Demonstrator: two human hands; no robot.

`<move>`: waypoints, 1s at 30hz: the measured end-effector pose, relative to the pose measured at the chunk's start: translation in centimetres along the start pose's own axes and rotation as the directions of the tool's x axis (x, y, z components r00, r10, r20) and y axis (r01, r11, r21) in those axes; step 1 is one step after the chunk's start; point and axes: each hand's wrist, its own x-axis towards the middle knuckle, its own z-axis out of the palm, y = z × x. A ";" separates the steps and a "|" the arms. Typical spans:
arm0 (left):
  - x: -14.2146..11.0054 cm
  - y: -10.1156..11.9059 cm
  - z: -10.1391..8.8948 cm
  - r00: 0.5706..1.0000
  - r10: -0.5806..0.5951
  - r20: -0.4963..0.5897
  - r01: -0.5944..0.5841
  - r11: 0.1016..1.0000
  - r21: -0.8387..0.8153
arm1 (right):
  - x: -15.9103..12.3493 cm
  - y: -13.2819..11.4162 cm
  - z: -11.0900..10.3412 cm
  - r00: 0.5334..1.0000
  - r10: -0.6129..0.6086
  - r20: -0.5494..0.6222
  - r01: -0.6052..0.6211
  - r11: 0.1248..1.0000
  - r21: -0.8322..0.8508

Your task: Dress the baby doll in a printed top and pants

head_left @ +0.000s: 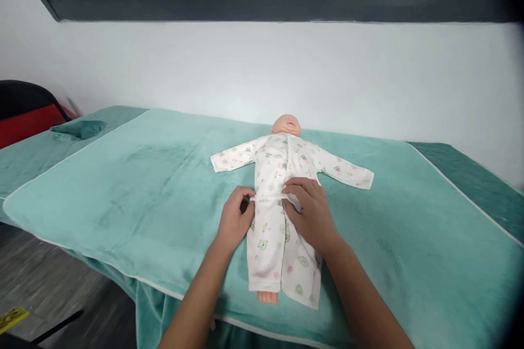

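A baby doll lies on its back, head toward the wall, with both sleeves spread sideways. It wears a white printed top and matching printed trousers. Toes show below the trouser leg on the left; at the other cuff no foot is visible. My left hand pinches the trouser waistband at its left edge, thumb and forefinger together. Near the middle of the waist, my right hand has its fingers closed on the same band, covering the doll's other hip.
A light green plush blanket with white piping covers the bed under the doll. Darker green cloth shows at the right. Behind is a white wall below a barred window. A black and red chair stands at the far left.
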 end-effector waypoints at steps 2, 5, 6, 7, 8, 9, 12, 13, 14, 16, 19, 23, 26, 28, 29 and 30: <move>-0.1 0.1 -0.1 1.000 -0.019 -0.006 0.019 1.000 0.012 | 0.5 -0.6 -0.2 1.000 0.012 0.011 -0.012 0.999 -0.042; -0.3 0.1 -0.3 0.998 -0.036 -0.060 0.036 0.999 -0.009 | 1.0 -1.8 -0.6 1.000 -0.022 0.010 0.022 0.999 -0.033; -0.4 0.1 -0.4 0.996 -0.033 -0.087 0.032 0.999 -0.018 | 1.1 -2.2 -0.6 0.999 -0.043 0.014 0.044 0.999 -0.016; -0.5 0.1 -0.4 0.993 -0.028 -0.112 0.026 0.999 -0.021 | 1.1 -2.6 -0.6 0.997 -0.069 0.028 0.069 0.998 0.001; -0.5 0.0 -0.5 0.991 -0.025 -0.129 0.023 1.000 -0.015 | 1.0 -3.0 -0.5 0.994 -0.092 0.053 0.091 0.996 0.015; -0.6 0.0 -0.5 0.990 -0.026 -0.140 0.026 1.000 0.000 | 0.9 -3.2 -0.4 0.991 -0.106 0.083 0.104 0.994 0.024; -0.7 0.0 -0.4 0.990 -0.037 -0.137 0.049 0.995 0.087 | 0.5 -3.4 -0.4 0.982 -0.094 0.161 0.090 0.995 0.036; -0.7 -0.1 -0.3 0.991 -0.025 -0.132 0.040 0.993 0.115 | 0.4 -3.3 -0.6 0.981 -0.088 0.173 0.081 0.996 0.048; -0.7 -0.2 -0.3 0.992 -0.007 -0.126 0.023 0.991 0.132 | 0.3 -3.2 -0.9 0.980 -0.087 0.181 0.076 0.995 0.069; -0.4 -0.5 -0.4 0.993 0.031 -0.113 -0.015 0.991 0.135 | 0.1 -2.7 -1.7 0.979 -0.094 0.183 0.069 0.988 0.140; 0.9 -1.7 -1.3 0.990 0.052 -0.130 -0.025 0.980 0.197 | 0.1 -1.0 -3.0 0.994 -0.023 0.109 -0.005 0.969 0.248; 4.3 -4.1 -3.0 0.982 0.092 -0.166 0.029 0.792 0.610 | 0.7 5.1 -3.4 0.957 0.265 -0.116 -0.246 0.957 0.156; 7.1 -5.6 -3.8 0.991 0.035 -0.131 0.083 0.604 0.793 | 0.6 11.5 -3.3 0.902 0.367 -0.228 -0.408 0.897 -0.170; 8.7 -6.5 -4.2 0.995 -0.031 -0.092 0.094 0.523 0.847 | 0.0 15.1 -3.6 0.827 0.494 -0.268 -0.559 0.771 -0.305; 9.5 -6.8 -4.5 0.995 -0.066 -0.076 0.099 0.494 0.864 | -0.3 16.5 -3.9 0.782 0.556 -0.284 -0.624 0.706 -0.337; 10.1 -7.2 -4.8 0.993 -0.100 -0.066 0.106 0.473 0.874 | -0.7 17.5 -4.3 0.749 0.591 -0.300 -0.663 0.655 -0.363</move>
